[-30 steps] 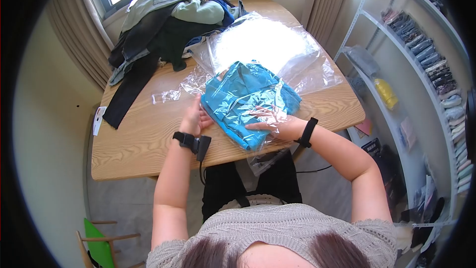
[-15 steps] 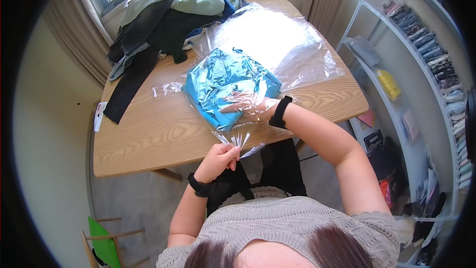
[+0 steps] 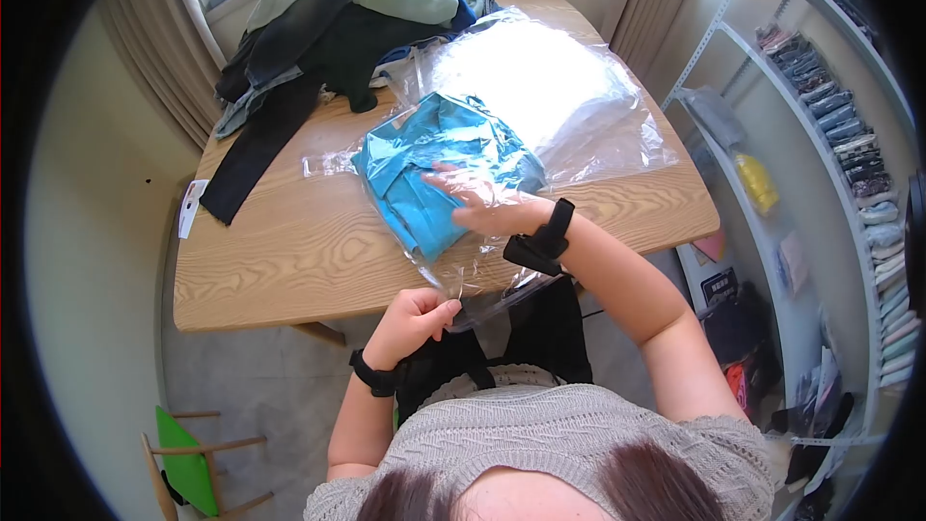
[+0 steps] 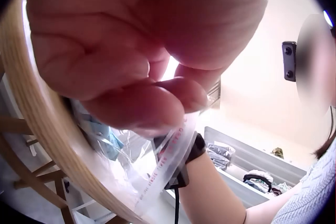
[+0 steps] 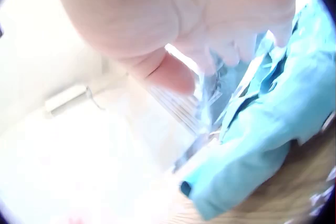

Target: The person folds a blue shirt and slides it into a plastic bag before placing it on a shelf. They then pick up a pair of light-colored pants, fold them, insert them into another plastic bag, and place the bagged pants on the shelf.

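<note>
A folded blue garment [image 3: 424, 203] lies in a clear plastic bag at the front of the table. My left hand [image 3: 410, 326] pinches the bag's edge between thumb and fingers by the table's front edge; red print shows on that pinched strip [image 4: 170, 161] in the left wrist view. The right hand [image 3: 497, 207] is over the garment's right part, its fingers extended and spread. Clear film glints around those fingers; whether they are inside the bag, I cannot tell. In the right wrist view the garment [image 5: 262, 134] is beside and below the fingers.
Behind the garment lies a stack of clear bags [image 3: 540, 87] on the wooden table [image 3: 260, 280]. A heap of clothes [image 3: 318, 48] is at the back left. Shelves with folded items [image 3: 825, 101] stand at the right, a green chair [image 3: 188, 463] at the lower left.
The left hand has gone from the garment's left side to the bag's near edge and pinches it. Garment and right hand have shifted left; the right fingers now look raised and more spread.
</note>
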A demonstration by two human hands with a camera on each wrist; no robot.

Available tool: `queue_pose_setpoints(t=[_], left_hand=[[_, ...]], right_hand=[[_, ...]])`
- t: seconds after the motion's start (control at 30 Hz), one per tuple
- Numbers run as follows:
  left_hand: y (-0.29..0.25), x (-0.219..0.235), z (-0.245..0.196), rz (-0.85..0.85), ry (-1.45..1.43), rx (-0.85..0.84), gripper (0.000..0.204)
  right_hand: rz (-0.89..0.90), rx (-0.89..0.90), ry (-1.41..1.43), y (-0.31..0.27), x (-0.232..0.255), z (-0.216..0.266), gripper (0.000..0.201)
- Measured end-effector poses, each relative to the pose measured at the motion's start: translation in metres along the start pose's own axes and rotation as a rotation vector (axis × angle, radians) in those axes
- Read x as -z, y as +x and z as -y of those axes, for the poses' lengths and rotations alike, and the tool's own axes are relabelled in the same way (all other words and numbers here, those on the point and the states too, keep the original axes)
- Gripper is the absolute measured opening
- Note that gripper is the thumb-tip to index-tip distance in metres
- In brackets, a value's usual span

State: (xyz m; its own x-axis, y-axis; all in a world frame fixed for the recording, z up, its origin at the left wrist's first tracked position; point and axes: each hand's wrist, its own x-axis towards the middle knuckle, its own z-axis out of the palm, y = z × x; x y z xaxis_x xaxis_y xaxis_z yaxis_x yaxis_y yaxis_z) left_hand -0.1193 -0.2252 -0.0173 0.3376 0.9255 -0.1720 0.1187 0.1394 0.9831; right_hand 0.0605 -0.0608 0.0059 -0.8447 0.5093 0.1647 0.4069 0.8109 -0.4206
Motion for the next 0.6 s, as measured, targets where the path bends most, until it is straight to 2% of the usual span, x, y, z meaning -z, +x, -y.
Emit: queue_pose_setpoints(t=[0.03, 0.07, 0.13, 0.17, 0.2, 0.27, 0.3, 0.33, 0.4, 0.43, 0.47, 0.5, 0.53, 0.57, 0.6], left_hand=[[-0.001, -0.002, 0.000, -0.001, -0.008, 0.001, 0.030], [-0.003, -0.005, -0.001, -0.050, -0.012, -0.026, 0.030], [-0.004, -0.011, -0.005, -0.098, -0.015, -0.052, 0.029], [-0.003, -0.016, -0.008, -0.123, -0.064, -0.126, 0.029], [-0.001, -0.019, -0.010, -0.150, -0.115, -0.200, 0.029], [-0.001, -0.022, -0.010, -0.124, -0.107, -0.236, 0.029], [-0.001, -0.023, -0.010, -0.107, -0.077, -0.252, 0.029], [-0.002, -0.024, -0.009, -0.088, -0.046, -0.267, 0.029], [-0.004, -0.025, -0.007, -0.074, -0.076, -0.267, 0.029], [-0.006, -0.025, -0.007, -0.052, -0.053, -0.262, 0.027], [-0.006, -0.026, -0.007, -0.034, -0.028, -0.263, 0.026], [-0.005, -0.027, -0.006, -0.007, -0.030, -0.275, 0.025], [-0.004, -0.029, -0.003, 0.006, -0.007, -0.293, 0.025], [-0.004, -0.032, -0.001, 0.012, -0.005, -0.286, 0.025], [-0.004, -0.034, 0.001, 0.017, -0.003, -0.276, 0.025]], right_hand=[[-0.170, 0.036, 0.045, 0.002, -0.004, -0.005, 0.059], [-0.163, 0.035, 0.045, 0.000, -0.011, -0.008, 0.059], [-0.243, -0.289, -0.126, -0.001, -0.011, 0.012, 0.049], [-0.147, -0.354, -0.203, 0.005, -0.006, 0.026, 0.040], [-0.145, -0.352, -0.205, 0.017, -0.026, 0.013, 0.040], [-0.630, -0.113, 0.971, 0.046, -0.082, -0.043, 0.035], [-0.526, -0.063, 1.010, 0.054, -0.079, -0.059, 0.038], [-0.523, -0.055, 1.011, 0.060, -0.055, -0.050, 0.038], [-0.190, -0.631, 0.744, 0.067, 0.007, -0.010, 0.041], [-0.235, -0.514, 0.043, 0.074, 0.008, -0.021, 0.041], [-0.239, -0.508, 0.037, 0.079, 0.002, -0.048, 0.041], [-0.296, -0.241, 0.188, 0.082, -0.010, -0.089, 0.041], [-0.343, 0.026, 0.338, 0.084, -0.003, -0.085, 0.042], [-0.067, -0.331, -0.304, 0.097, 0.005, -0.080, 0.047], [-0.069, -0.325, -0.308, 0.104, -0.001, -0.080, 0.047]])
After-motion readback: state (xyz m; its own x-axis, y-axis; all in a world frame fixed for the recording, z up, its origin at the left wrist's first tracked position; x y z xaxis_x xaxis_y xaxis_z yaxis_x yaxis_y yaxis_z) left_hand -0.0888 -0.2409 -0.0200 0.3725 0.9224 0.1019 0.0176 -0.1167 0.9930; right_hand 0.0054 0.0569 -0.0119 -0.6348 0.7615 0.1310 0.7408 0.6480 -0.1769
